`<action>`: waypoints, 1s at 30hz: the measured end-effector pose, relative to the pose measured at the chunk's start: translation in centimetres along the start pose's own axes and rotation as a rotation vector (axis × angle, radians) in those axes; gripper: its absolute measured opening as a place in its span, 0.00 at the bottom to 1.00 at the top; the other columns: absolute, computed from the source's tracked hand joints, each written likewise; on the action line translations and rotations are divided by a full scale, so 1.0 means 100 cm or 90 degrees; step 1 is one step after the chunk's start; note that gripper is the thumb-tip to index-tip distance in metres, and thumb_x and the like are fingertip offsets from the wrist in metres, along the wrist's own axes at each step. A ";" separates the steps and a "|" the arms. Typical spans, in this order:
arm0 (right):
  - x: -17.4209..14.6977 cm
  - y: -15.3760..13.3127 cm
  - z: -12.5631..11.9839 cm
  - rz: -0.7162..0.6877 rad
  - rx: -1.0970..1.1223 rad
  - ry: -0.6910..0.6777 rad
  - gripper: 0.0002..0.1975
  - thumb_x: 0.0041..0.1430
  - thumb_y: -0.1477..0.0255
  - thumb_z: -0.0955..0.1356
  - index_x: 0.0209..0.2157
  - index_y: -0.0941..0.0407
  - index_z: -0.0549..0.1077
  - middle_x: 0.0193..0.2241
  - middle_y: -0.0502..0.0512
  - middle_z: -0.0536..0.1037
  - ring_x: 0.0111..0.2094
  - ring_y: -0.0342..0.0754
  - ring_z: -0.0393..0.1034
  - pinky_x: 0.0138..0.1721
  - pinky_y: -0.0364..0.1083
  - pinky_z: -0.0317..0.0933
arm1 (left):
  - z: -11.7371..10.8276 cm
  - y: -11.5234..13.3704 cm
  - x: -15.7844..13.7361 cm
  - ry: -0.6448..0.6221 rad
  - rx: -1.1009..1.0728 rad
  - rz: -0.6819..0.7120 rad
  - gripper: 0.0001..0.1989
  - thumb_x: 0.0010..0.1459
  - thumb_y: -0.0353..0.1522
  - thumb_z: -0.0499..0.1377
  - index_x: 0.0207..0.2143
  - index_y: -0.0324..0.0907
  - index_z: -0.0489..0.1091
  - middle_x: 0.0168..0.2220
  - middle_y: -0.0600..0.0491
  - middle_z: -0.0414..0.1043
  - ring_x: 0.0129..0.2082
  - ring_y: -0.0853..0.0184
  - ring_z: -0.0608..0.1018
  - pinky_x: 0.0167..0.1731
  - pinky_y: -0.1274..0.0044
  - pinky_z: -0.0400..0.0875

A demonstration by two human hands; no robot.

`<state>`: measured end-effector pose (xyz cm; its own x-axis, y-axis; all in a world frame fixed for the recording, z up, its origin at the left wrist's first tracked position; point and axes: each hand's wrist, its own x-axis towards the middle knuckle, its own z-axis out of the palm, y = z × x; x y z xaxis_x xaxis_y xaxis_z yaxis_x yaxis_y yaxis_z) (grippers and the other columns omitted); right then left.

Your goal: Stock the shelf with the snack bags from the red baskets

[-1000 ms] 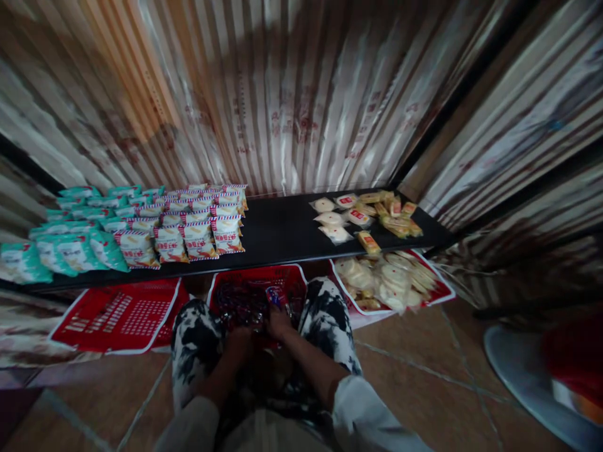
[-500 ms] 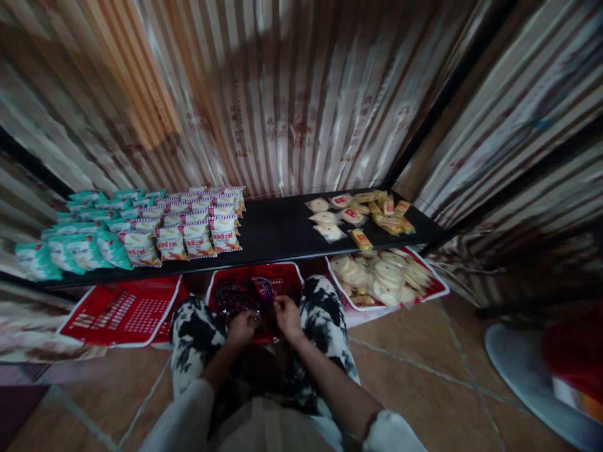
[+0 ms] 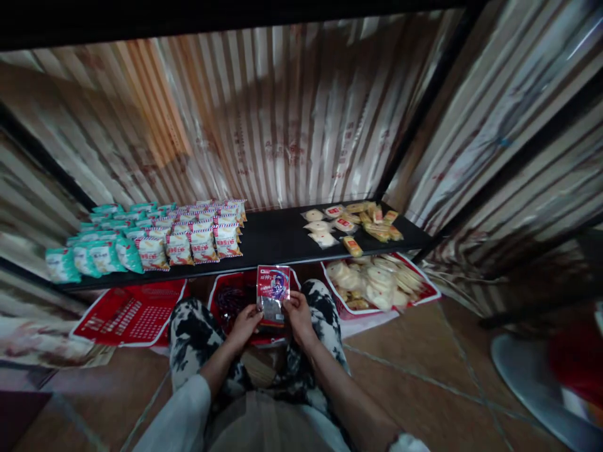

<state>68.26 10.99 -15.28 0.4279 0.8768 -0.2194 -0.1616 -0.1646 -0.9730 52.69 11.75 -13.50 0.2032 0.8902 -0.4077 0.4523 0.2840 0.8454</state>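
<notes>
Between my two hands a red and purple snack packet (image 3: 274,290) is held upright, its printed front facing me and a clear or silvery lower part showing. My left hand (image 3: 245,322) pinches its lower left edge. On the other side my right hand (image 3: 298,314) grips the right edge with thumb and fingers. Behind and below the packet stands a red basket (image 3: 215,284) between my knees, with dark purple, shiny packets (image 3: 232,297) inside; part of its contents is hidden by the held packet and my hands.
A black shelf (image 3: 273,235) carries teal bags (image 3: 101,254), white-and-red bags (image 3: 205,243) and flat wrapped pastries (image 3: 323,232). To the left is another red basket (image 3: 127,314); to the right, a red basket (image 3: 436,294) full of round wrapped pastries. A grey stool-like object (image 3: 522,376) stands right.
The packet has come up out of the middle basket and now stands upright between both hands. My view has tilted up slightly, showing the dark shelf edge above.
</notes>
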 end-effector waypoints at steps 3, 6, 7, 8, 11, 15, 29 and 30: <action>-0.003 -0.011 -0.002 0.018 0.083 -0.029 0.21 0.41 0.63 0.68 0.40 0.55 0.64 0.29 0.51 0.74 0.29 0.46 0.70 0.33 0.44 0.65 | 0.001 0.007 -0.003 -0.012 -0.042 0.015 0.14 0.55 0.33 0.52 0.44 0.38 0.68 0.41 0.50 0.75 0.39 0.67 0.76 0.25 0.83 0.67; -0.006 -0.021 -0.003 0.016 0.100 -0.074 0.19 0.40 0.62 0.69 0.35 0.56 0.68 0.27 0.51 0.74 0.28 0.45 0.69 0.32 0.44 0.63 | 0.001 0.008 -0.004 -0.002 -0.073 0.026 0.13 0.52 0.35 0.55 0.38 0.37 0.69 0.37 0.50 0.75 0.37 0.66 0.76 0.22 0.83 0.66; -0.007 -0.024 -0.004 0.013 0.099 -0.084 0.18 0.40 0.61 0.69 0.34 0.56 0.69 0.26 0.50 0.74 0.27 0.45 0.68 0.31 0.43 0.62 | 0.000 0.008 -0.004 0.005 -0.082 0.031 0.13 0.52 0.36 0.56 0.37 0.38 0.70 0.36 0.50 0.75 0.36 0.66 0.76 0.23 0.82 0.66; -0.008 -0.026 -0.004 0.010 0.097 -0.092 0.17 0.40 0.61 0.69 0.32 0.56 0.69 0.25 0.49 0.74 0.26 0.44 0.67 0.31 0.43 0.62 | 0.000 0.008 -0.004 0.013 -0.090 0.036 0.12 0.51 0.36 0.56 0.35 0.38 0.70 0.34 0.51 0.75 0.35 0.66 0.76 0.23 0.82 0.67; -0.007 -0.033 -0.006 -0.006 0.074 -0.121 0.15 0.41 0.60 0.69 0.29 0.56 0.70 0.23 0.47 0.73 0.25 0.44 0.66 0.31 0.43 0.62 | -0.002 0.010 -0.002 0.045 -0.113 0.056 0.11 0.50 0.37 0.57 0.33 0.38 0.70 0.32 0.52 0.75 0.34 0.66 0.76 0.28 0.79 0.70; -0.001 -0.046 -0.011 -0.068 -0.016 -0.130 0.13 0.41 0.61 0.70 0.25 0.56 0.72 0.30 0.52 0.76 0.34 0.48 0.70 0.39 0.46 0.62 | -0.007 0.019 0.006 0.111 -0.129 0.096 0.08 0.50 0.32 0.57 0.34 0.39 0.69 0.35 0.52 0.75 0.39 0.66 0.76 0.42 0.75 0.70; 0.037 -0.129 -0.007 0.163 0.327 -0.300 0.26 0.43 0.68 0.75 0.46 0.53 0.71 0.35 0.52 0.80 0.30 0.42 0.73 0.32 0.41 0.65 | -0.036 0.097 0.058 0.154 -0.213 0.380 0.10 0.54 0.37 0.55 0.32 0.41 0.71 0.54 0.45 0.62 0.52 0.60 0.70 0.46 0.69 0.70; 0.043 -0.132 -0.004 0.162 0.323 -0.295 0.27 0.43 0.68 0.75 0.47 0.53 0.70 0.35 0.52 0.80 0.30 0.43 0.74 0.33 0.42 0.65 | -0.038 0.102 0.064 0.159 -0.193 0.395 0.09 0.55 0.36 0.55 0.32 0.41 0.72 0.54 0.45 0.62 0.52 0.60 0.70 0.47 0.69 0.70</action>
<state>72.57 16.78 -3.42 -0.0796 0.9587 -0.2732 -0.6456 -0.2583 -0.7186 55.30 21.75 -6.16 0.1239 0.9636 0.2370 0.0513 -0.2447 0.9682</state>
